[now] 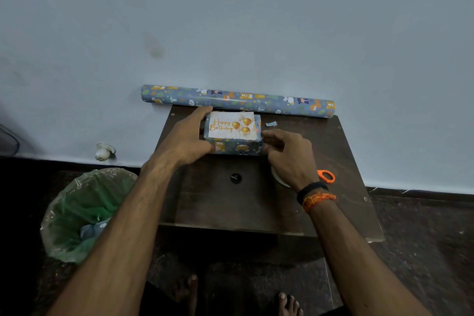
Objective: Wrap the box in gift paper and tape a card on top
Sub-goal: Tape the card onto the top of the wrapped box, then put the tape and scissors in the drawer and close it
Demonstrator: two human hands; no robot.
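The box [234, 147], wrapped in blue animal-print gift paper, sits near the back of the small dark wooden table [230, 202]. A white "Happy Birthday" card [232, 126] with gold balloons lies flat on its top. My left hand [188, 137] grips the box's left end, fingers over the far corner and thumb at the near side. My right hand [288, 154] is at the box's right end, fingers curled against that side. The roll of matching gift paper [237, 100] lies along the wall behind the box.
Orange-handled scissors [326, 176] and a tape roll [278, 178] lie on the table, partly hidden under my right wrist. A small paper scrap [271, 124] lies right of the box. A green-lined bin [82, 213] stands on the floor at left. My bare feet show below the table.
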